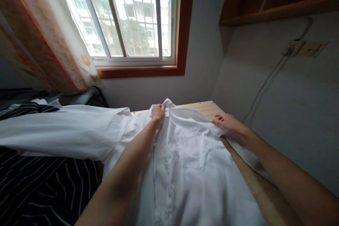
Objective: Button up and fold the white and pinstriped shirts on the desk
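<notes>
A white button-up shirt [193,152] lies front side up on a pale wooden board [203,107], its chest pocket to the right of the button strip. My left hand [158,112] is closed on the shirt at the collar, which stands up a little between the fingers. At the shirt's right shoulder is my right hand [225,122], its fingers curled over the fabric edge. One sleeve stretches out to the left; the other hangs down past the board's right edge, partly behind my right forearm.
Black cloth with white stripes [60,187] lies at the left, under the sleeve. Behind are a barred window [132,17] and an orange-patterned curtain [47,35]. A wooden shelf [280,7] hangs at upper right, above a wall socket [293,47] with a cable running down.
</notes>
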`<state>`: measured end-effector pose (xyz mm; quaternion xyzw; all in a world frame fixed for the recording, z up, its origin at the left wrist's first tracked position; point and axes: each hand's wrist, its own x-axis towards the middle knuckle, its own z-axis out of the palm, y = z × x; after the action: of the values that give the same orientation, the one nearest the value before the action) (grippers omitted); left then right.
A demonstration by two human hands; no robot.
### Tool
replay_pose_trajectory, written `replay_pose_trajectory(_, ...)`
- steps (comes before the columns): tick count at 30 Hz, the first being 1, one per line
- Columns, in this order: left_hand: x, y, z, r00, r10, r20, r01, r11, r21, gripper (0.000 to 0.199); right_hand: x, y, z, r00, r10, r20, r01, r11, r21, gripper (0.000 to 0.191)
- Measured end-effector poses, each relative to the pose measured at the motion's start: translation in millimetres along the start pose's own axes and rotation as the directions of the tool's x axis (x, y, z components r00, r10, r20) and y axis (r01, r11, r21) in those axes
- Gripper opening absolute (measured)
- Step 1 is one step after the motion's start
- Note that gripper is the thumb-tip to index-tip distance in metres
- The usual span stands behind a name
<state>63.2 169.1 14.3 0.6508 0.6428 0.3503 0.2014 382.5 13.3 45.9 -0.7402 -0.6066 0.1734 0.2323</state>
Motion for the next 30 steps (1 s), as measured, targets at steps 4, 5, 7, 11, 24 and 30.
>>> replay_pose_trajectory(4, 5, -7, -2.9, 0.999, 0.051, -0.001, -0.051, 0.994, -0.097, 0.034, 28, -12, 8, 0.988, 0.065, 0.139, -0.076, 0.994, 0.076, 0.019)
replay_pose_trajectory(5, 7, -7, -4.5, 0.998, 0.062, -0.009, -0.063, 0.992, -0.11, 0.035, 34, -13, 1, 0.989, 0.074, 0.131, -0.087, 0.992, 0.094, 0.02)
replay_pose_trajectory(7, 10, -7, -8.3, 0.996, 0.083, -0.036, -0.086, 0.989, -0.118, 0.032, 45, -15, -15, 0.99, 0.087, 0.107, -0.1, 0.987, 0.124, 0.022)
replay_pose_trajectory(11, 6, 4, -15.4, 0.979, 0.092, -0.184, -0.106, 0.992, -0.067, 0.023, 62, -15, -31, 0.993, 0.107, -0.055, -0.105, 0.994, 0.037, 0.021)
replay_pose_trajectory(24, -117, 8, -73.2, 0.912, 0.277, 0.303, -0.406, 0.717, 0.566, 0.057, -43, -123, 128, 0.845, -0.526, 0.09, 0.519, 0.77, -0.372, 0.067)
replay_pose_trajectory(30, -153, -45, -86.3, 0.888, 0.161, 0.43, -0.404, 0.718, 0.567, 0.071, -73, -137, 152, 0.779, -0.541, 0.317, 0.622, 0.731, -0.281, 0.07)
